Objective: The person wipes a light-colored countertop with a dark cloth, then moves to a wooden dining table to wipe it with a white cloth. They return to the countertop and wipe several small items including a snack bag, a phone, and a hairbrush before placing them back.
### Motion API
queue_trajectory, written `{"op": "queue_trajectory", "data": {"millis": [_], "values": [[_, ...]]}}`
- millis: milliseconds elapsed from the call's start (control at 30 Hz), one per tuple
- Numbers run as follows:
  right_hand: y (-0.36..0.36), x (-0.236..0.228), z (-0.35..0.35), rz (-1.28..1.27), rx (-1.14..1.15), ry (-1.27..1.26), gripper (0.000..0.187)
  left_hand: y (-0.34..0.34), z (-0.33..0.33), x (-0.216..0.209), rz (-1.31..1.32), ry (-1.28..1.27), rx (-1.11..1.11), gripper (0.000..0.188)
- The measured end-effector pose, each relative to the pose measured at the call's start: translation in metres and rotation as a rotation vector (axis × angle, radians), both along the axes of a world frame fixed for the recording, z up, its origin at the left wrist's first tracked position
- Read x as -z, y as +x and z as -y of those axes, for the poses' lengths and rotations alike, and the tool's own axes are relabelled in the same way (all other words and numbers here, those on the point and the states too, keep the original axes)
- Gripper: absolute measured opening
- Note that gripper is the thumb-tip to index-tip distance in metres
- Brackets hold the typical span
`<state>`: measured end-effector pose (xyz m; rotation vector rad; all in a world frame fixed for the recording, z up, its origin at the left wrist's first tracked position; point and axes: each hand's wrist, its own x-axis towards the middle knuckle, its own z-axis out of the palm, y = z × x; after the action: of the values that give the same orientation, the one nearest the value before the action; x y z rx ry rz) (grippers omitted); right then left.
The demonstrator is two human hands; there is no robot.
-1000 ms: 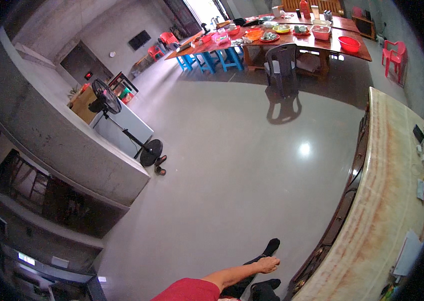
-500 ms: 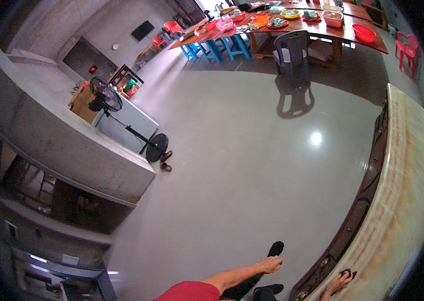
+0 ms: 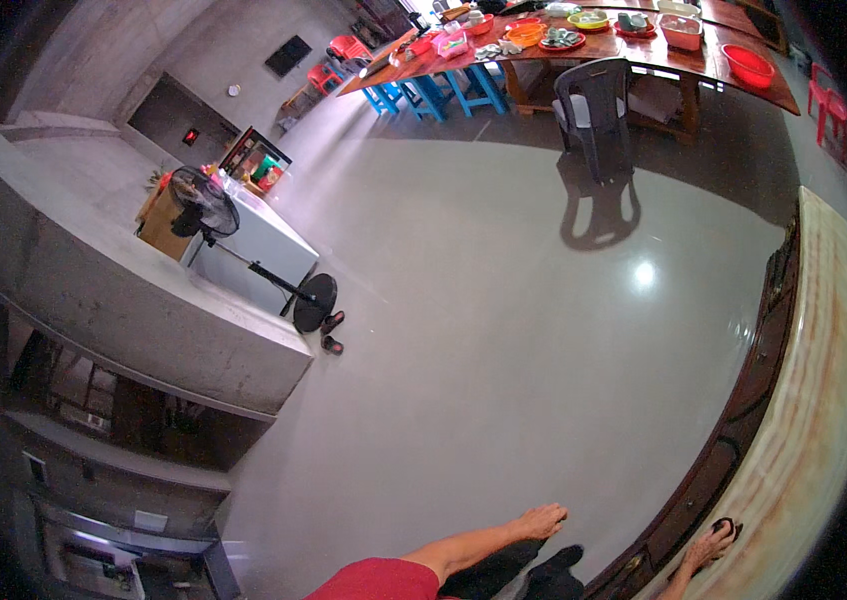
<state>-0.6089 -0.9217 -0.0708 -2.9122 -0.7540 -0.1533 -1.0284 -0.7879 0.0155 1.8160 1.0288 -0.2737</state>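
My left hand (image 3: 545, 520) hangs over the floor in front of my body, its fingers loosely curled, with nothing visible in them. At the lower right my right hand (image 3: 709, 547) rests on the long, pale, brown-streaked stone top (image 3: 788, 400) of a dark carved cabinet (image 3: 743, 410). Its fingers close round a small dark object (image 3: 727, 526) lying against that surface. The object's kind is too small and too covered to make out. My feet in black (image 3: 553, 572) show below the left arm.
A standing fan (image 3: 313, 300) and dark slippers (image 3: 332, 333) are by the low concrete wall (image 3: 163, 310) on the left. Far ahead, a grey plastic chair (image 3: 593, 105) faces a wooden table (image 3: 623, 50) bearing several colourful basins. A red chair (image 3: 828, 110) stands at the far right.
My right hand and the dark object have shifted slightly right in view, still on the stone top. My feet have moved. The view has tilted a little.
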Motion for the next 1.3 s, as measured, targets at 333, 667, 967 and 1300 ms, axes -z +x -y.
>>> {"op": "queue_trajectory", "data": {"millis": [333,667,967,1300], "values": [[0.049,-0.029,-0.087,-0.076,-0.066,-0.103,0.034,0.077,-0.027,0.012,0.000,-0.023,-0.001,0.023],[0.131,-0.082,-0.221,-0.235,-0.148,0.249,0.017,0.196,-0.092,-0.024,-0.050,-0.110,-0.093,0.035],[0.163,-0.092,-0.261,-0.213,-0.205,0.320,0.032,0.230,-0.135,-0.039,0.026,-0.046,0.008,0.027],[0.129,-0.092,-0.244,-0.009,-0.509,-0.001,0.016,0.236,-0.243,-0.039,0.087,-0.061,0.044,0.028]]}}
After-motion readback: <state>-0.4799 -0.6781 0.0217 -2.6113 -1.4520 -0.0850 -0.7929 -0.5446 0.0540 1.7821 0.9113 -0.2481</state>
